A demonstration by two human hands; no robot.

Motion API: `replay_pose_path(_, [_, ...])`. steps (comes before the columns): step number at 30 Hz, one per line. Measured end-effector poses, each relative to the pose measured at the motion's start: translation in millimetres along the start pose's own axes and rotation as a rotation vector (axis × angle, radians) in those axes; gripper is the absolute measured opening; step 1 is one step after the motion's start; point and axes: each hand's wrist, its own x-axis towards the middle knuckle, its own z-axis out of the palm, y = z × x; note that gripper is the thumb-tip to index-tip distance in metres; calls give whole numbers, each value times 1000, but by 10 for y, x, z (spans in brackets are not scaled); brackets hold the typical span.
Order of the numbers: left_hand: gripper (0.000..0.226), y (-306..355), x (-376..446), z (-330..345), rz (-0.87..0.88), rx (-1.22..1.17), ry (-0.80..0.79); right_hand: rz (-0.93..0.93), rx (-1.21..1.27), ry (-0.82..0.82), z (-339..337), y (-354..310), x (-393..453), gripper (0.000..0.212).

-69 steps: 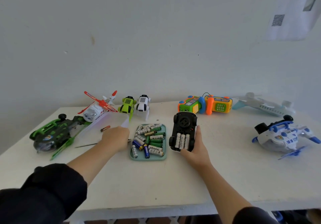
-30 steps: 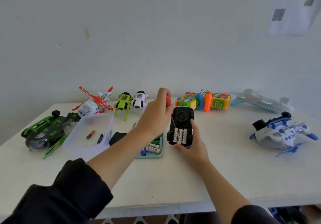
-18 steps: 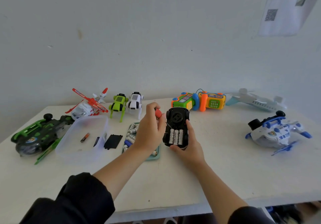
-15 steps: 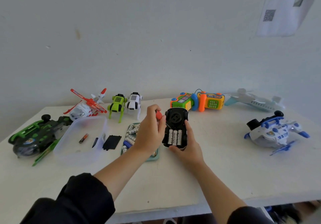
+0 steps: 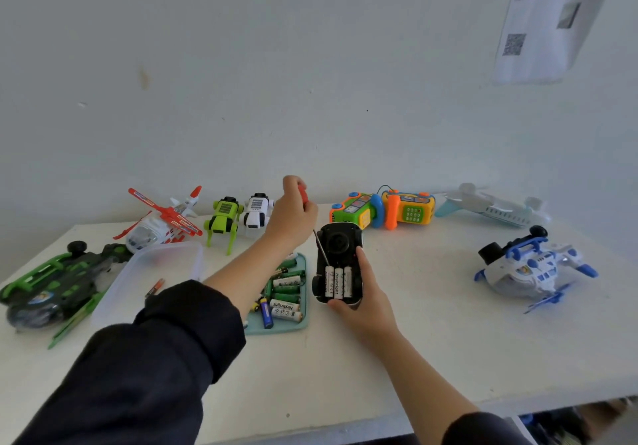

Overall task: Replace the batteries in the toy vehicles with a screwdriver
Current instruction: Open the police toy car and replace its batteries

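Gripping screwdriver (image 5: 319, 241), left hand (image 5: 291, 216) closed

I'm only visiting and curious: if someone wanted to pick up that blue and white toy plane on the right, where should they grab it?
Probably across the rounded white body of the blue and white toy plane, coming down from above. It lies apart from the other toys on the table, so the top is clear. The thin blue wings and blades sticking out at its sides look flimsy; best avoid those.
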Motion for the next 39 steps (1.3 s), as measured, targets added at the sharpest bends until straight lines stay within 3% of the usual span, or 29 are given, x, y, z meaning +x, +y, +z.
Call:
replay_pose_path(5, [22, -34, -41, -50, -33, -137, 29, -20, -13, 2, 4, 2, 25, 97])
replay_pose_path(9, [29, 35, -180, -97, 88, -195, 176, -16, -13, -1, 19, 7, 13, 99])
replay_pose_path(12, [38, 124, -253, -171, 365, 145, 220, -17, -9, 10, 19, 8, 23, 100])
replay_pose_path(15, [23, 111, -343, -136, 506, 575, -88, -17, 3, 11, 30, -20, 9, 100])
replay_pose_path(17, [19, 8, -425, -49, 437, 737, -296, -25, 6, 18, 33, -24, 2, 100])
replay_pose_path(20, [31, -207, -577, 87, 335, 760, -373, -37, -10, 14, 23, -26, -4, 98])
replay_pose_path(23, [28, -301, -693, 170, 307, 604, -319, -35, -37, 6, 10, -30, -9, 97])
replay_pose_path(26, [11, -261, -719, 145, 280, 378, -237, -30, -41, 10, 11, -47, -19, 97])
replay_pose_path(32, [8, -172, -752, 17, 167, 205, -224, -18, -22, 14, 27, -67, -40, 99])
replay_pose_path(36, [6, -290, -598, -401, 105, 445, -89, -21, -41, 12, 28, -56, -48, 99])
replay_pose_path(39, [9, -491, -472, -847, -50, 829, -11, -28, -81, 8, 29, -53, -50, 99])
